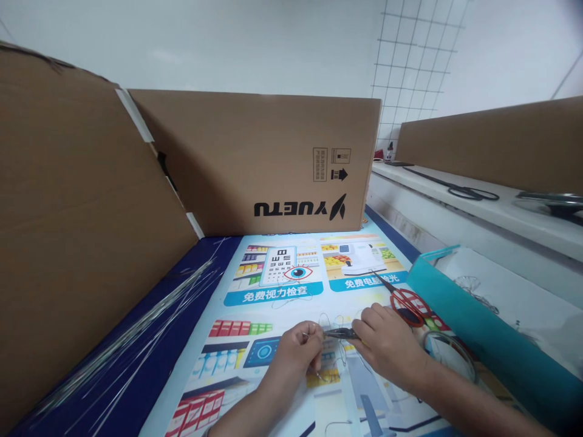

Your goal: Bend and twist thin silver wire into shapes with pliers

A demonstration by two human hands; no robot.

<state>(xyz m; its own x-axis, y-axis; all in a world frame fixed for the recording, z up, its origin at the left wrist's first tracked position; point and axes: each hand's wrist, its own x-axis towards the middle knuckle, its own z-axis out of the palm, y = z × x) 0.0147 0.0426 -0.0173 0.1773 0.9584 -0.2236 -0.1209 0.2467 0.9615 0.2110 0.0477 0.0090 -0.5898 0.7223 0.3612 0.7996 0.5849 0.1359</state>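
My left hand [295, 354] is closed in a pinch on a thin bent wire [331, 320] just above the printed poster [282, 285] on the table. My right hand [387, 345] is closed around small dark pliers [340, 333], whose tip meets the wire between the two hands. Red-handled scissors [405, 300] lie on the poster just beyond my right hand.
A bundle of straight silver wires [132, 331] lies on the blue table at left. Cardboard boxes [268, 164] wall the left and back. A teal-edged tray [460, 309] with bent wires sits at right. A roll of tape [449, 352] lies by my right wrist. Scissors [464, 191] rest on the white ledge.
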